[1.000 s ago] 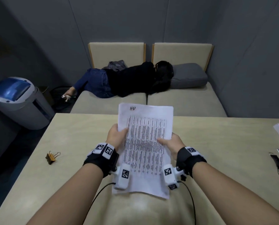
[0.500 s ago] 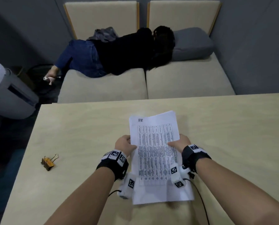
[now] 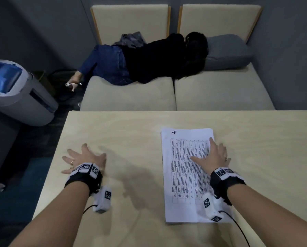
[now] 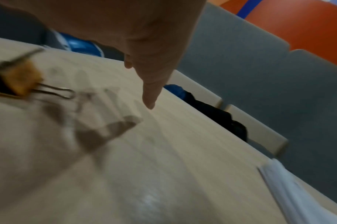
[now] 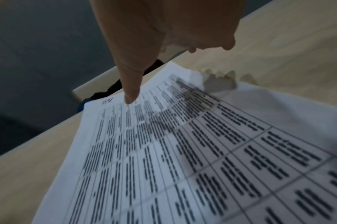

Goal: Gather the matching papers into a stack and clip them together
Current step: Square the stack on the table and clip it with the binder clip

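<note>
A stack of printed papers, marked "HR" at its top, lies flat on the wooden table, right of centre. My right hand rests flat on the stack's right half with the fingers spread; the right wrist view shows the printed table under its thumb. My left hand hovers open and spread over the table near its left edge. A gold binder clip lies just beside that hand, blurred in the left wrist view. In the head view the hand hides the clip.
Beyond the table's far edge stands a beige sofa, where a person lies by a grey cushion. A grey and blue machine sits on the floor at the left. The table's left edge runs close to my left hand.
The stack, held by both hands before, now lies flat to the right. My left hand let go and moved left over the clip. My right hand has flattened on the paper.
</note>
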A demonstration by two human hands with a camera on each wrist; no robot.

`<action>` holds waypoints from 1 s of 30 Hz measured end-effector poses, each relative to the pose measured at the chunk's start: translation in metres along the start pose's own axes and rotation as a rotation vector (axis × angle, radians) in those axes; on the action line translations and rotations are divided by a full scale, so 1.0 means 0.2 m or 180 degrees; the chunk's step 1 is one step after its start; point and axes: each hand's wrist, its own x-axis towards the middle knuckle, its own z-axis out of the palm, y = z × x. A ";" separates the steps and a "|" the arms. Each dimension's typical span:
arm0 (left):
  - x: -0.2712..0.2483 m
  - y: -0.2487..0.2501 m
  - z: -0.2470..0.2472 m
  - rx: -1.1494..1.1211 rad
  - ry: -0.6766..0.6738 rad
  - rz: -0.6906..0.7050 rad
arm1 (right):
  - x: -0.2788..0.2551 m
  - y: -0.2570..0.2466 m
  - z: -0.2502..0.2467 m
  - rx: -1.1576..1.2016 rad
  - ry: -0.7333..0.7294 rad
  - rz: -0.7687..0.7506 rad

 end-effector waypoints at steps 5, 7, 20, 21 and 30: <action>0.04 -0.22 0.05 -0.0450 0.0021 -0.0381 | -0.04 -0.01 0.10 -0.0405 -0.0559 -0.0375; 0.04 -0.25 0.09 -0.0603 -0.0041 -0.0371 | -0.04 0.01 0.13 -0.0435 -0.0758 -0.0360; -0.17 -0.12 0.18 -0.1991 -0.0087 0.0439 | -0.04 0.02 0.13 -0.0463 -0.0939 -0.0416; -0.22 -0.07 0.17 -0.2173 -0.0185 0.0563 | -0.04 0.02 0.11 -0.0297 -0.0963 -0.0405; -0.78 0.53 0.20 -0.2126 -0.1029 0.2198 | -0.14 -0.05 -0.11 0.1630 -0.1444 -0.1109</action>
